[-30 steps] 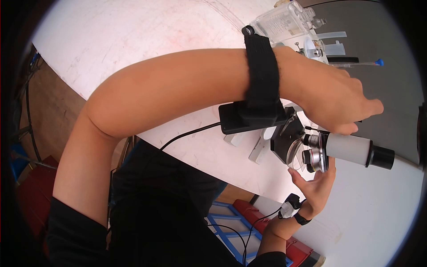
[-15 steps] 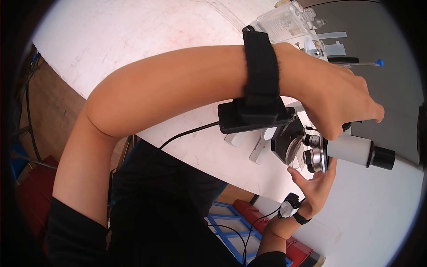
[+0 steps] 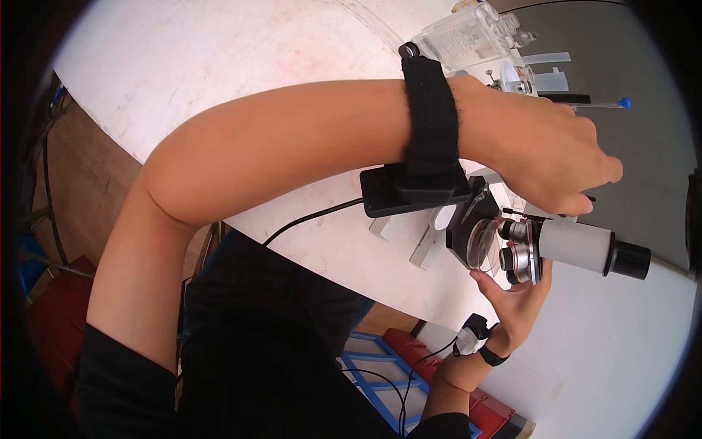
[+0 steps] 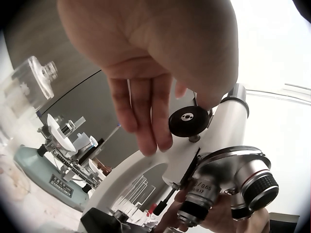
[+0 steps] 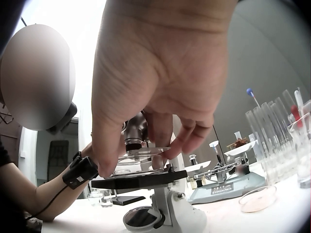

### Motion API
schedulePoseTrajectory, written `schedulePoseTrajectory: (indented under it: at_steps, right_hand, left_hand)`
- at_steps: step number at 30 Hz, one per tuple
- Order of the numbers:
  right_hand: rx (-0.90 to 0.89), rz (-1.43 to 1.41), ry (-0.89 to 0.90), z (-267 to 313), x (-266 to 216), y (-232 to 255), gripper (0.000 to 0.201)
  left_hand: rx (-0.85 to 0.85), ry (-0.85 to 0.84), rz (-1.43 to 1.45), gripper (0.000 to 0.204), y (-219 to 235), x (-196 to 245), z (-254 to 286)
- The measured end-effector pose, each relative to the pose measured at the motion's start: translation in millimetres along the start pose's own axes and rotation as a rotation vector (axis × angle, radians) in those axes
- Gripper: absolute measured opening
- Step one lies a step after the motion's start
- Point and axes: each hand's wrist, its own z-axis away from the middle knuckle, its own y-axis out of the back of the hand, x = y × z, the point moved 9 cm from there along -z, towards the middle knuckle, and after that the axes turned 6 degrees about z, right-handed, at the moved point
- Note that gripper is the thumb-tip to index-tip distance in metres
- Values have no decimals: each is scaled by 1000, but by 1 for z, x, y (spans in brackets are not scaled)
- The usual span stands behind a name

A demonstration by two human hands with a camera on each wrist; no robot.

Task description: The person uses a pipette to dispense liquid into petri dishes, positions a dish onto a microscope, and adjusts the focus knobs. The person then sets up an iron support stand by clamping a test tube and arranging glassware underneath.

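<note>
A white microscope [image 3: 574,245] stands on the white table [image 3: 256,44]. My left hand [image 3: 541,146] is at its black focus knob [image 4: 182,127]; thumb and index finger pinch the knob's edge while the other fingers hang fairly straight. Below the knob, the objectives [image 4: 199,191] point down toward the black stage [image 5: 146,181]. My right hand [image 5: 160,73] reaches over the stage from above. Its thumb and fingers hold a clear petri dish [image 5: 141,159] at opposite sides, right under an objective. In the head view this right hand [image 3: 521,304] is partly hidden behind the objectives.
Behind the microscope is a green balance [image 5: 228,189] with white pans. Several glass test tubes [image 5: 272,141] stand near another petri dish [image 5: 258,200] on the table. A clear bottle [image 3: 464,36] is beyond my left wrist. Under the stage sits a round mirror [image 5: 141,218].
My left hand rolled one way at the knob and has turned back, its thumb showing again. The right hand and petri dish have shifted slightly at the stage.
</note>
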Motion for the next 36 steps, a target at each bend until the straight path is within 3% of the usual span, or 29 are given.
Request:
schedulePoseTrajectory:
  at_steps: [7,9,13,15,21,26,28,33,36]
  right_hand:
    - [100,-5,46,-5,-5,6,78]
    - [84,-13,10,-7,-6,6,78]
    - [134,13,28,-5,-6,10,77]
    - [110,11,-1,-9,-7,7,76]
    - [104,-72,-55,-7,-1,8,75]
    - [101,-25,24,-2,10,9,84]
    - [142,-299,-106,1,19,8,93]
    - [190,-295,-56,6,28,12,92]
    - [204,-308,-80,7,33,13,87]
  left_hand:
    - [-65,81,92,50,-1,-1,-2]
    - [115,-199,73,63,10,19,0]
    - [92,-181,105,67,10,19,-5]
    - [-20,-84,128,66,7,11,-6]
    - [72,-155,146,66,12,13,-5]
    - [20,-100,132,65,7,6,-6]
    - [-8,-67,128,65,8,2,-7]
    - [-86,-9,141,64,2,-5,-12]
    - [-38,-39,145,63,0,-2,-12]
